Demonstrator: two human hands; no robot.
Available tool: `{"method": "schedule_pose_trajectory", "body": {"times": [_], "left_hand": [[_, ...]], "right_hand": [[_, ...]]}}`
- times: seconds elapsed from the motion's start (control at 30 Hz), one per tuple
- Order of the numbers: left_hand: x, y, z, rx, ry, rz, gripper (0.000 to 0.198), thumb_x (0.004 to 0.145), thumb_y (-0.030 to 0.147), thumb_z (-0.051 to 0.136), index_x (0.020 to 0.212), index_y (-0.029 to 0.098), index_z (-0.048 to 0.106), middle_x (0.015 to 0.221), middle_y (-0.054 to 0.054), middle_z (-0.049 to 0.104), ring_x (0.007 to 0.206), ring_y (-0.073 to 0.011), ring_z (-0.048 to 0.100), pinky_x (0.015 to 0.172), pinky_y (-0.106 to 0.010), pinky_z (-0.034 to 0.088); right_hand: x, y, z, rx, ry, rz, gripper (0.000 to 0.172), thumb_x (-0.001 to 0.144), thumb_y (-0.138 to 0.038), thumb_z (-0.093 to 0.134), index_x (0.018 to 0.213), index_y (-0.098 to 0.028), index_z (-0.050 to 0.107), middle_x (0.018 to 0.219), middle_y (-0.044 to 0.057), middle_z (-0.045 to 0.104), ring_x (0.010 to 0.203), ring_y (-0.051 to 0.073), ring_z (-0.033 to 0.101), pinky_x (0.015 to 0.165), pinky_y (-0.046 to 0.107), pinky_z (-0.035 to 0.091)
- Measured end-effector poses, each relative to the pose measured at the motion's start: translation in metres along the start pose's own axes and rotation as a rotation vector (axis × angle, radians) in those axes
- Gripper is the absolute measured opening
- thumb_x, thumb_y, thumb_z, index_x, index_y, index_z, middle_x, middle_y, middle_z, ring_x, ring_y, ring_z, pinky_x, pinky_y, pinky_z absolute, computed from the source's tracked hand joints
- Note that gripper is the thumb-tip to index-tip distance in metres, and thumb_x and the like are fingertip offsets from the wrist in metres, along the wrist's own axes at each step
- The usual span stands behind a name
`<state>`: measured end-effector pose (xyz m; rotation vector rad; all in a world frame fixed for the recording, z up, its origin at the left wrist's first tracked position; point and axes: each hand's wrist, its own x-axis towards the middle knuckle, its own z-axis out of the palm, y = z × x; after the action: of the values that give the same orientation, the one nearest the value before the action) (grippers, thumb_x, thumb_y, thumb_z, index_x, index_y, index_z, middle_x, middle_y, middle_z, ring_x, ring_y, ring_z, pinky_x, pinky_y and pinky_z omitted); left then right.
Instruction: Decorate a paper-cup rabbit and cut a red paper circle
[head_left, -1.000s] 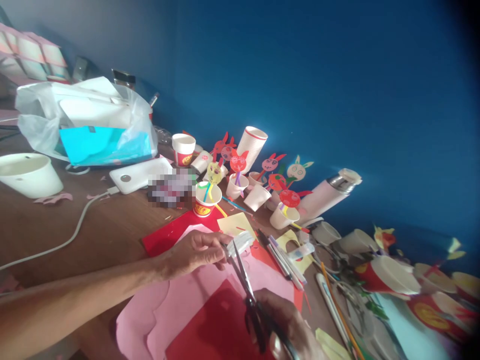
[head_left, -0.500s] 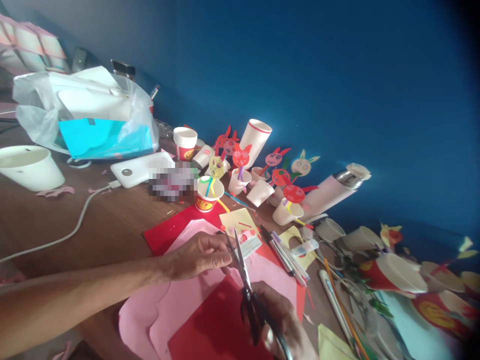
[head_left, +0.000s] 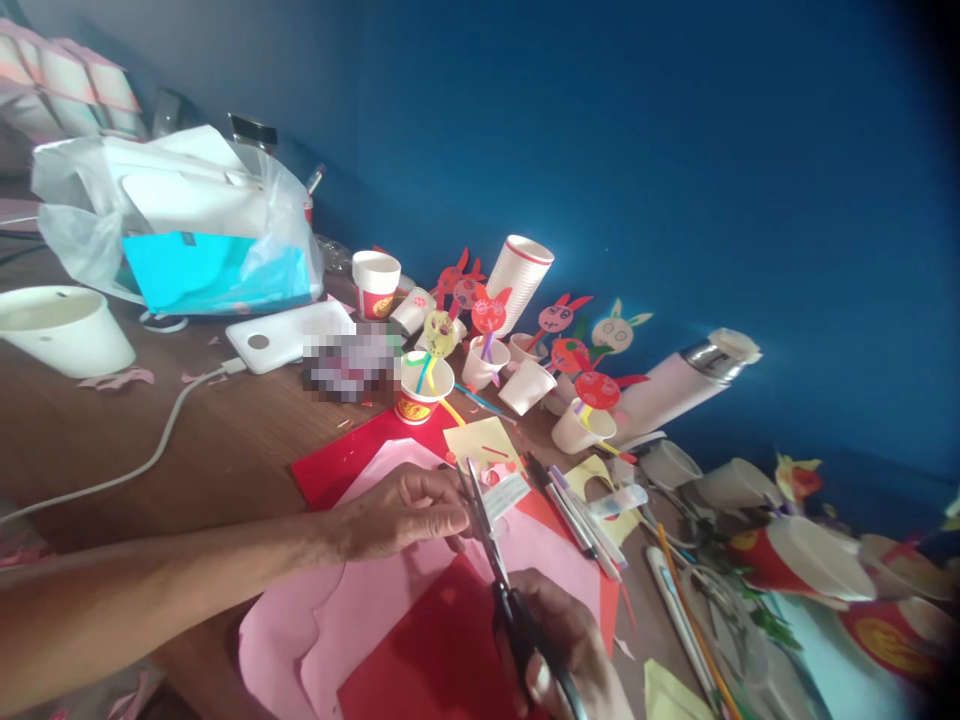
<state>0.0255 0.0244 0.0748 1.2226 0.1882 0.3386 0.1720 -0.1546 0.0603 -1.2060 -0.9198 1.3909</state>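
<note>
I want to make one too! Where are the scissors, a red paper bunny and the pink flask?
the scissors point(head_left: 511, 625): head view, on the black handle
a red paper bunny point(head_left: 489, 315): head view, on its round face
the pink flask point(head_left: 667, 400): head view, on its pink body

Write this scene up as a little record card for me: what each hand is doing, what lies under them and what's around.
Left hand: fingers beside a small white paper strip, grip unclear
Right hand: grips black-handled scissors
Under the hands: pink paper and red paper on a wooden table
Nearby: paper cups topped with paper rabbit faces, pens
Backdrop: blue wall
</note>
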Motion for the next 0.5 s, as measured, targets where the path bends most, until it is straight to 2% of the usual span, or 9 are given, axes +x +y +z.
{"method": "schedule_pose_trajectory", "body": {"times": [0.17,0.33,0.5], "left_hand": [[0.000,0.000,-0.001,-0.021,-0.016,0.005,0.021,0.077,0.034,0.066,0.074,0.014,0.071,0.094,-0.007,0.062,0.079,-0.0175,0.061,0.069,-0.032,0.054],[-0.001,0.004,-0.001,-0.026,-0.043,-0.010,0.021,0.079,0.033,0.064,0.074,0.014,0.070,0.104,-0.009,0.061,0.088,-0.0205,0.062,0.071,-0.032,0.054],[0.000,0.001,-0.003,-0.003,-0.008,-0.047,0.030,0.078,0.040,0.064,0.071,0.011,0.066,0.113,-0.011,0.058,0.082,-0.0189,0.064,0.067,-0.028,0.054]], "right_hand": [[-0.002,-0.001,0.001,0.006,0.021,0.031,0.054,0.060,-0.059,0.073,0.092,-0.019,0.057,0.053,-0.005,0.051,0.039,0.004,0.035,0.040,0.017,0.036],[-0.004,-0.004,-0.004,-0.020,0.049,0.041,0.056,0.059,-0.061,0.073,0.093,-0.018,0.059,0.056,-0.004,0.053,0.040,0.005,0.037,0.041,0.019,0.035],[-0.009,-0.005,-0.017,-0.022,0.088,-0.065,0.060,0.059,-0.062,0.072,0.100,-0.021,0.059,0.059,-0.003,0.054,0.044,0.006,0.041,0.044,0.019,0.030]]}}
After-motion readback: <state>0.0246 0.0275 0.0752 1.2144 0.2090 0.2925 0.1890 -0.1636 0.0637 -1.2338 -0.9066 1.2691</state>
